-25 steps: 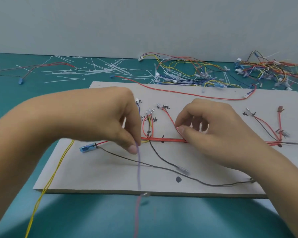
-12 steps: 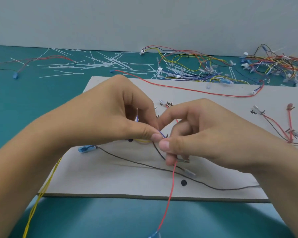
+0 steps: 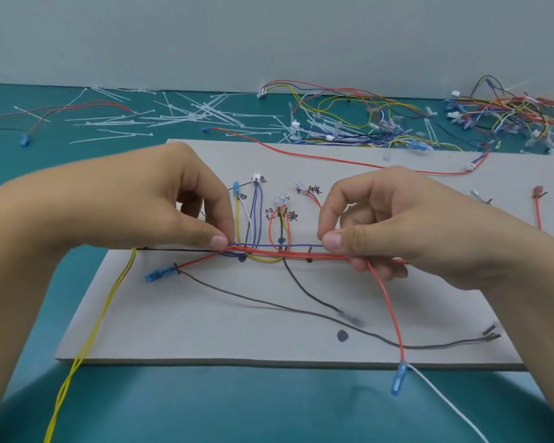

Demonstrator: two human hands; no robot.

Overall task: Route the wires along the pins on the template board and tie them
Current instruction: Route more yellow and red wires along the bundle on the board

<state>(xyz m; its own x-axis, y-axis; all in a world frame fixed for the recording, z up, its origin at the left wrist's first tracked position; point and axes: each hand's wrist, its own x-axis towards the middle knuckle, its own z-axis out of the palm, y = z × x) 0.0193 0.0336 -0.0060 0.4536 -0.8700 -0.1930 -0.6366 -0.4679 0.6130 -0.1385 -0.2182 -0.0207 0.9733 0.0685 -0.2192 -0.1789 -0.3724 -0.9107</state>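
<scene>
On teal table (image 3: 29, 174), over template board (image 3: 205, 330): pinching purple wire (image 3: 298, 245) between left hand (image 3: 160, 199) and right hand (image 3: 397, 219), fingertips closed.

- A plain, pale grey wall (image 3: 269, 36) closed off the far side across the whole width of the view.
- It met the table (image 3: 29, 174) in a straight line that ran from left to right.
- The table top was a matte teal surface that reached from the wall to the near edge.
- The light was soft and even, with no hard glare on the teal.
- A broad, blurred shadow (image 3: 269, 407) darkened the near part of the table.
</scene>
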